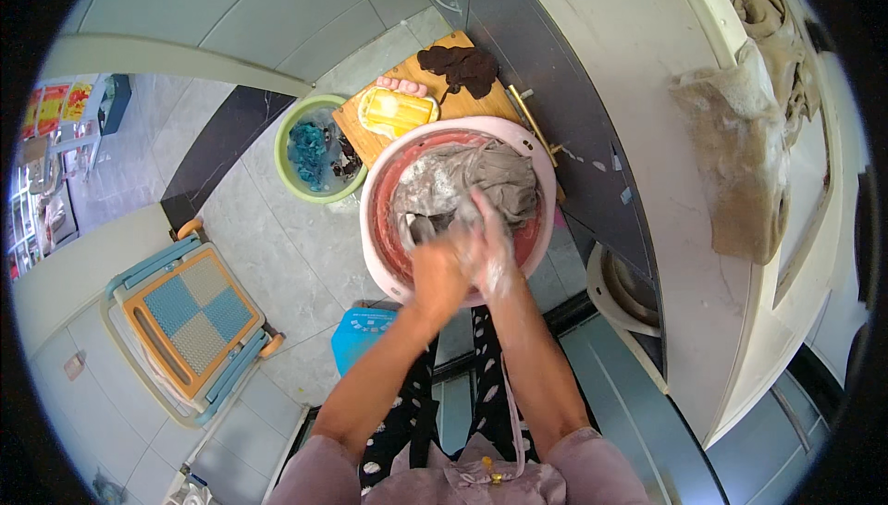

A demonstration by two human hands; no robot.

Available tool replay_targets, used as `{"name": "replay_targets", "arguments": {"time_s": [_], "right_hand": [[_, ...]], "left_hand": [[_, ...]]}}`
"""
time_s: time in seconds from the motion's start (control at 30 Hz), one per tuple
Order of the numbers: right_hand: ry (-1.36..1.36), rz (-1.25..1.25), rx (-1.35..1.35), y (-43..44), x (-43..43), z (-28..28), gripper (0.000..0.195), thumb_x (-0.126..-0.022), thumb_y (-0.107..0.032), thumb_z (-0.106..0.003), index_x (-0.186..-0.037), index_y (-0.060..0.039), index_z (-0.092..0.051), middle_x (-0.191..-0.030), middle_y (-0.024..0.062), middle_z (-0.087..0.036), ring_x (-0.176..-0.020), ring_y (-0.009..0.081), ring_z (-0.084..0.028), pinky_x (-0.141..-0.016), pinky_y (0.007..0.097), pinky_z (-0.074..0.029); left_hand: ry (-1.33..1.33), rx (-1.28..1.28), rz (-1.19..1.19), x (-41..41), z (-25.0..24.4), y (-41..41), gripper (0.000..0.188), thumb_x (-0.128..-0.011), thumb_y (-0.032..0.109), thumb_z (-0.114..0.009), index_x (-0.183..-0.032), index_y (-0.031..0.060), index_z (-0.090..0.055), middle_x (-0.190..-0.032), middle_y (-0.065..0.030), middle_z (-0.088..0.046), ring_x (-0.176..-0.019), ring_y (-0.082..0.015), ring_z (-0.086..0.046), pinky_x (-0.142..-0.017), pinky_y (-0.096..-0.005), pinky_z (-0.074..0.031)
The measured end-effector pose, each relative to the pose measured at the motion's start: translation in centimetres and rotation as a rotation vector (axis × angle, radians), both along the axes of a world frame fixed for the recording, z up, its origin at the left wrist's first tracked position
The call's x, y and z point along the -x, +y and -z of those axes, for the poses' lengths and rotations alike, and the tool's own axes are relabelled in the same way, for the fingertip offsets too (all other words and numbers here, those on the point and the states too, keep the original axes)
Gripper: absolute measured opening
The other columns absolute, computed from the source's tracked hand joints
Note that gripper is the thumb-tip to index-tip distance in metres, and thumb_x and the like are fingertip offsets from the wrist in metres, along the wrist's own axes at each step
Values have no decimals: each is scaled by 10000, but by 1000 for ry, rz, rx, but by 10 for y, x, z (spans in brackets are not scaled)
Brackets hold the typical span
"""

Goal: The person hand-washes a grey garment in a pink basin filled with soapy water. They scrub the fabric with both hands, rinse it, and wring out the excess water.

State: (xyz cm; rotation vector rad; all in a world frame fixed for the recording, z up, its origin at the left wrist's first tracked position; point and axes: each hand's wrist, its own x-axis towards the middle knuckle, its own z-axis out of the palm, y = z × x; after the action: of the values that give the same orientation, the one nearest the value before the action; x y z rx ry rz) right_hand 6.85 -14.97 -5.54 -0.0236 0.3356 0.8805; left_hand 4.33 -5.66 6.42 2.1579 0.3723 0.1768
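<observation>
A pink washbasin with a red inside stands before me and holds wet grey-brown cloth covered partly in white suds. Over the basin's near side, my left hand is curled into a fist around a fold of the cloth, blurred by motion. Against it presses my right hand, foamy, its fingers stretched out along the soapy fabric. Whether the right fingers grip any cloth is hidden by blur and suds. A darker fold lies just beyond the left fist.
Behind the basin, a wooden board carries dark brown cloth and a yellow soap dish. A green basin holds blue clothes in water. A blue container and folding stool stand left. Wet brown cloth hangs over the right counter.
</observation>
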Motion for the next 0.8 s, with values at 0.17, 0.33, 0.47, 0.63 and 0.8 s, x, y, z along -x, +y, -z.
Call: {"name": "replay_targets", "arguments": {"time_s": [0.17, 0.33, 0.47, 0.63, 0.8], "right_hand": [[184, -79, 648, 32, 10, -50, 419, -961, -362, -505, -1249, -58, -528, -1087, 22, -598, -960, 138, -583, -843, 302, -503], [240, -178, 805, 38, -2, -94, 347, -1002, -344, -390, -1152, -75, -551, -987, 21, -623, -844, 123, -597, -697, 287, -523], [-276, -118, 653, 3, -7, -10, 247, -996, -295, -444, -1035, -65, -528, -893, 21, -581, -806, 98, -580, -684, 240, -504], [108, -133, 656, 38, 5, -75, 303, -1002, -289, -423, -1186, -71, -524, -1101, 31, -596, -984, 144, -593, -841, 280, -511], [99, -125, 633, 6, -31, -97, 527, -964, -396, -489, -1364, -66, -399, -1332, 93, -506, -1210, 215, -510, -998, 365, -438]], "left_hand": [[200, -294, -115, -3, 35, 12, 319, -903, 237, -597, -692, 0, -639, -634, -227, -589, -573, -384, -591, -533, -420, -466], [160, -261, -196, -12, 39, 33, 411, -932, 294, -542, -645, 10, -619, -606, -226, -589, -514, -391, -577, -485, -461, -460], [67, -227, -87, 7, 20, -10, 389, -930, 286, -552, -714, -25, -641, -613, -236, -578, -579, -395, -592, -524, -450, -462], [201, -272, -208, -24, 42, 44, 371, -918, 292, -570, -803, -44, -676, -627, -235, -588, -558, -368, -604, -487, -435, -464], [300, 456, -312, -9, 38, 46, 388, -932, 325, -584, -831, -38, -678, -750, -90, -655, -635, -203, -609, -637, -334, -490]]}}
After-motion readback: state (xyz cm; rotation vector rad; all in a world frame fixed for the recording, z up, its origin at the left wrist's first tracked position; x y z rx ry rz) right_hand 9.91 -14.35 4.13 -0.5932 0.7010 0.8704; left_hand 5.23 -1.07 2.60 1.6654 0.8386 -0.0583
